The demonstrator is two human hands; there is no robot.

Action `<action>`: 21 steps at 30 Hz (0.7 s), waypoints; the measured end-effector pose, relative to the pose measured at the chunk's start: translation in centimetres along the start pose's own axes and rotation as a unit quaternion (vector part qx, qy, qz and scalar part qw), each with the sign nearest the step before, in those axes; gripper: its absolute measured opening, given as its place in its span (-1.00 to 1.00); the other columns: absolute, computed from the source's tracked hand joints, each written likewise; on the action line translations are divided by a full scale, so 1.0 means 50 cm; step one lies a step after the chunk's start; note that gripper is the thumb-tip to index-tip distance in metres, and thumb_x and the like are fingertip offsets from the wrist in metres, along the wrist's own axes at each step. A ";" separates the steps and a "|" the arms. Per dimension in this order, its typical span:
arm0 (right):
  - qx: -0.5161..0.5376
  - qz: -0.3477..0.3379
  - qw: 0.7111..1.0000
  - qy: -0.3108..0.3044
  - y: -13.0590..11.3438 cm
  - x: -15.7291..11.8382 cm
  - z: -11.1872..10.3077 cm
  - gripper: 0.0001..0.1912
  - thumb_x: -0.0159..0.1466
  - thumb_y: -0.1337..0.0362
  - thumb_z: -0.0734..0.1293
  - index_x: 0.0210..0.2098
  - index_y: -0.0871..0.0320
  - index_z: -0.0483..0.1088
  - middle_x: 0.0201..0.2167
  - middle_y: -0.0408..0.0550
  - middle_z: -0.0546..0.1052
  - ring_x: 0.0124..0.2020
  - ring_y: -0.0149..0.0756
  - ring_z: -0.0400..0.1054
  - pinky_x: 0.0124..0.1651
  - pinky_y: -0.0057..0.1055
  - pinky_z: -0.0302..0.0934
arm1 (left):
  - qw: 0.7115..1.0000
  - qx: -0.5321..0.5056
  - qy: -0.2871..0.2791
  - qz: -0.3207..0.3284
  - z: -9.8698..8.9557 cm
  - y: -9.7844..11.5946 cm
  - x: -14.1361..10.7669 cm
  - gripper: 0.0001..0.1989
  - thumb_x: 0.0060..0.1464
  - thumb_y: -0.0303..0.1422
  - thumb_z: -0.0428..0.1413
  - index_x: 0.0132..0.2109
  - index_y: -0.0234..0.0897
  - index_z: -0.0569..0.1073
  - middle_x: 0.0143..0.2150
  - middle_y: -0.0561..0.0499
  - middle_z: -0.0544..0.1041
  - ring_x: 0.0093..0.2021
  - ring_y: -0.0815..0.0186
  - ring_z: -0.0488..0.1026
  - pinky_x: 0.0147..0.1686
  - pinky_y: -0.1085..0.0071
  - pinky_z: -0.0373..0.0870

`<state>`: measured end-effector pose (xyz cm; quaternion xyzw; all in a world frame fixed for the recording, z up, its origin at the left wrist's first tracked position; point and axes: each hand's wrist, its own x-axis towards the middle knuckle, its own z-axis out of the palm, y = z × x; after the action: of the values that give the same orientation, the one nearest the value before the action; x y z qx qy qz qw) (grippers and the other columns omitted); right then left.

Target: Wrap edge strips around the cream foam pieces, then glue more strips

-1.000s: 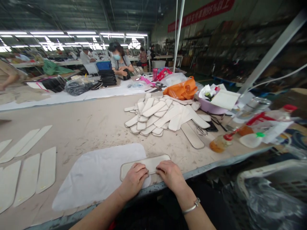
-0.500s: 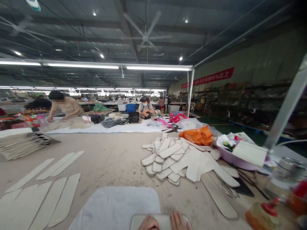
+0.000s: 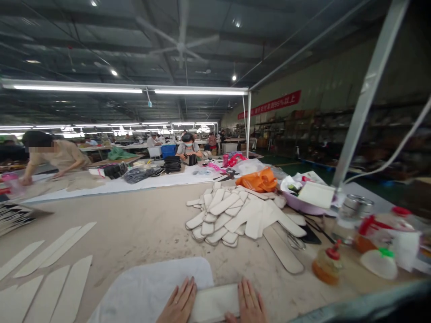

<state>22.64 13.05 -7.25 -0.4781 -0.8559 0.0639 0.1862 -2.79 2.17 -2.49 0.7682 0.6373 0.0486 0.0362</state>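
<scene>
At the bottom of the head view a pale cream panel (image 3: 215,301) with rounded corners lies on the table in front of me. My left hand (image 3: 179,301) rests flat with fingers stretched along its left end, partly over the white sheet. Across the panel's right end lies my right hand (image 3: 251,301), fingers straight and the thumb bent in near the lower edge. Under and beyond my left hand spreads a white sheet (image 3: 141,287). A heap of pale, dark-edged strips (image 3: 222,211) sits further forward, right of the middle.
Cut pale pieces (image 3: 72,287) lie at left. On the right are scissors (image 3: 296,242), a bottle of amber liquid (image 3: 328,264), a glass jar (image 3: 353,211) and a purple basin (image 3: 292,199). An orange bag (image 3: 257,180) stands behind the heap. Two people work across the table.
The view has swung right. My left hand has gone from curled on the panel to flat at its left end. More of both hands and the panel now shows.
</scene>
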 end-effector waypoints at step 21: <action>0.211 0.069 0.974 0.050 -0.019 -0.008 -0.261 -0.74 0.28 0.30 0.12 -0.30 0.09 0.44 -0.38 -0.08 0.49 -0.31 -0.32 0.38 -0.22 -0.46 0.21 | 0.951 -0.224 0.081 -0.199 -0.349 0.003 0.260 -0.59 -0.19 -0.07 0.11 -0.26 -0.29 0.44 -0.24 -0.05 0.54 -0.20 0.11 0.45 -0.23 0.31 0.37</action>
<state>27.03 11.29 4.96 -0.4884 -0.7778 0.2321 0.3203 -2.39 14.80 15.23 0.5912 0.7509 0.2438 0.1648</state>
